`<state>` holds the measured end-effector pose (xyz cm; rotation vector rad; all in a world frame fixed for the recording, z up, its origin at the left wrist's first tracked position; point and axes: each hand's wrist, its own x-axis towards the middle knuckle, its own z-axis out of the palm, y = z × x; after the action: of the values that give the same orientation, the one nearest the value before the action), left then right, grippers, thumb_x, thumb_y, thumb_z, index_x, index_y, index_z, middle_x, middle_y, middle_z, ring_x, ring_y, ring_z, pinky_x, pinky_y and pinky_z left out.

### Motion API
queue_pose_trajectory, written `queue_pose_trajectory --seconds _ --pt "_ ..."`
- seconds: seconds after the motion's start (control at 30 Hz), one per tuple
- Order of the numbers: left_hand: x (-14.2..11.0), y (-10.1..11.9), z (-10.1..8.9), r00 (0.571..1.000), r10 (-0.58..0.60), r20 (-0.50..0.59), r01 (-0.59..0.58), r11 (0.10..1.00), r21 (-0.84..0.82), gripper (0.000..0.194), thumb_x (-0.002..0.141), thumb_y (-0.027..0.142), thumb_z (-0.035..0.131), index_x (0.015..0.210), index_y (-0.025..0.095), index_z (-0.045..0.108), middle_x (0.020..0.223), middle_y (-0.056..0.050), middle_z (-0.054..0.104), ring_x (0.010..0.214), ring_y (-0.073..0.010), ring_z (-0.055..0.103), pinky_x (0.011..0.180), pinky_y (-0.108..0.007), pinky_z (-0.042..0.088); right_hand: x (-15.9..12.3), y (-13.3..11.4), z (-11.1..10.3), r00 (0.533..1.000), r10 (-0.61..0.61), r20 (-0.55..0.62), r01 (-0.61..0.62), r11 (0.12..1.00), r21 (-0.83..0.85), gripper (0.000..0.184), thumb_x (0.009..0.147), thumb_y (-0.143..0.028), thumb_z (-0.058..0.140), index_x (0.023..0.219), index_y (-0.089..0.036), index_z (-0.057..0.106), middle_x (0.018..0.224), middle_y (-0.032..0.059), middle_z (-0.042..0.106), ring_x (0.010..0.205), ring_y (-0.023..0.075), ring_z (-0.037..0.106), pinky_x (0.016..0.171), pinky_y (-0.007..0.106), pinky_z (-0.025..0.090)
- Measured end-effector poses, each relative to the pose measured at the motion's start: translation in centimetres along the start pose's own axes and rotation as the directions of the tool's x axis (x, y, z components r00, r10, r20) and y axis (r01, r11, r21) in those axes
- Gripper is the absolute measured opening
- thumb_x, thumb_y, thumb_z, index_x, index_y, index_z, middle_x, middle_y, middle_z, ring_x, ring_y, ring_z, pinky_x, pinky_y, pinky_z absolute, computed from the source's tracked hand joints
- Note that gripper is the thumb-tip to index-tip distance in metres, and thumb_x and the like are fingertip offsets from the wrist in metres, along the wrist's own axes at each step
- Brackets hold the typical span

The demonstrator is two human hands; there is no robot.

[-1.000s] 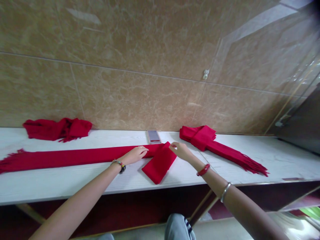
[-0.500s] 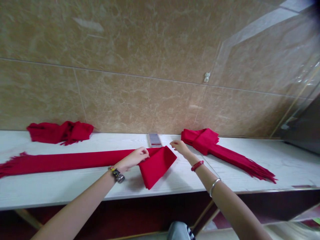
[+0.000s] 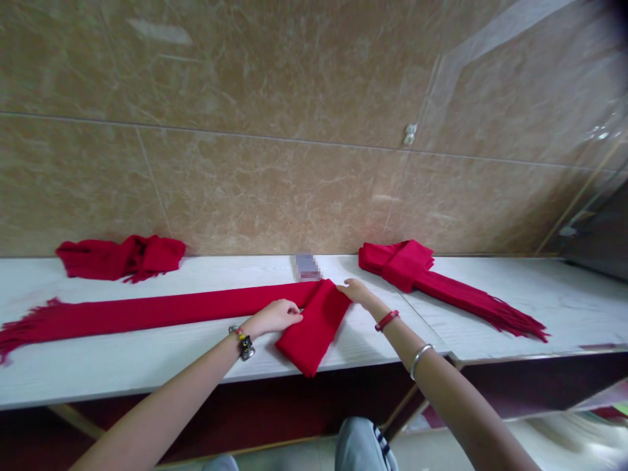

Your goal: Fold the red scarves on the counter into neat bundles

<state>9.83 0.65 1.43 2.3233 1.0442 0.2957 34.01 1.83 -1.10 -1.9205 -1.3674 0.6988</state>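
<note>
A long red scarf (image 3: pixel 161 312) lies along the white tabletop, its fringed end at the far left. Its right end is folded over at an angle, so that a flap points toward the front edge. My left hand (image 3: pixel 275 316) has its fingers closed at the left edge of the flap, pinching the cloth. At the upper right corner of the fold, my right hand (image 3: pixel 357 292) grips the scarf between thumb and fingers. The fingertips of both hands are partly hidden.
Against the tiled wall, a bunched red scarf (image 3: pixel 120 258) lies at left and a knotted, fringed red scarf (image 3: pixel 407 261) at right. A small blurred flat box (image 3: pixel 307 267) sits behind the fold. The white table's (image 3: pixel 147 366) front edge runs close below my hands.
My right hand has come down onto the fold's corner and taken hold of it. My left hand has shifted right along the flap, which now lies flatter and turned slightly.
</note>
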Motion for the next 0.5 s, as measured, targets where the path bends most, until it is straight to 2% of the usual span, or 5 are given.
queue_pose_trajectory --seconds 0.07,0.13,0.23,0.33,0.5 --pt "1.0 -0.1 -0.2 0.986 0.086 -0.141 -0.061 0.984 0.167 0.03 0.081 0.031 0.044 0.095 0.013 0.064 0.1 -0.011 0.063 0.093 -0.0225 0.056 0.081 -0.031 0.04 0.3 -0.1 -1.0 0.996 0.044 0.075 -0.052 0.992 0.113 0.008 0.069 -0.019 0.061 0.07 -0.012 0.061 0.067 0.0088 0.063 0.072 0.0235 0.062 0.063 0.033 0.048" --pt "2.1 -0.4 0.3 0.973 0.151 -0.175 -0.099 0.956 0.276 0.035 0.084 0.031 0.041 0.112 0.016 0.057 0.122 -0.011 0.052 0.113 -0.0243 0.045 0.094 -0.036 0.032 0.4 -0.2 -1.6 0.991 0.051 0.121 -0.08 0.966 0.246 0.006 0.066 -0.016 0.063 0.069 -0.014 0.058 0.062 0.0042 0.061 0.063 0.0185 0.061 0.058 0.031 0.049" --pt "3.7 -0.9 2.1 0.993 0.117 -0.015 -0.108 0.956 0.273 0.042 0.088 0.034 0.033 0.127 0.023 0.045 0.138 -0.007 0.037 0.128 -0.0274 0.026 0.102 -0.048 0.019 0.3 -0.2 -1.8 0.991 0.037 0.125 -0.088 0.896 0.436 0.012 0.063 -0.016 0.064 0.071 -0.016 0.055 0.063 0.0016 0.06 0.061 0.0154 0.06 0.058 0.03 0.05" --pt "5.0 -0.5 3.5 0.993 0.093 0.067 -0.107 0.963 0.246 0.045 0.09 0.035 0.024 0.132 0.025 0.038 0.141 -0.003 0.033 0.132 -0.0275 0.016 0.104 -0.053 0.008 0.1 0.3 -2.2 0.996 0.024 0.087 -0.07 0.812 0.58 0.019 0.057 -0.015 0.067 0.07 -0.019 0.054 0.059 -0.0001 0.059 0.06 0.0154 0.059 0.059 0.03 0.05" --pt "6.7 0.8 3.6 0.968 0.18 0.175 -0.192 0.98 0.055 0.051 0.091 0.042 0.016 0.14 0.03 0.013 0.145 0.001 0.019 0.133 -0.0285 0.01 0.1 -0.062 -0.004 -0.8 1.6 -4.8 0.998 -0.021 -0.053 0.053 0.686 0.725 0.031 0.051 -0.007 0.063 0.078 -0.02 0.057 0.064 -0.0035 0.06 0.062 0.0104 0.058 0.065 0.022 0.048"
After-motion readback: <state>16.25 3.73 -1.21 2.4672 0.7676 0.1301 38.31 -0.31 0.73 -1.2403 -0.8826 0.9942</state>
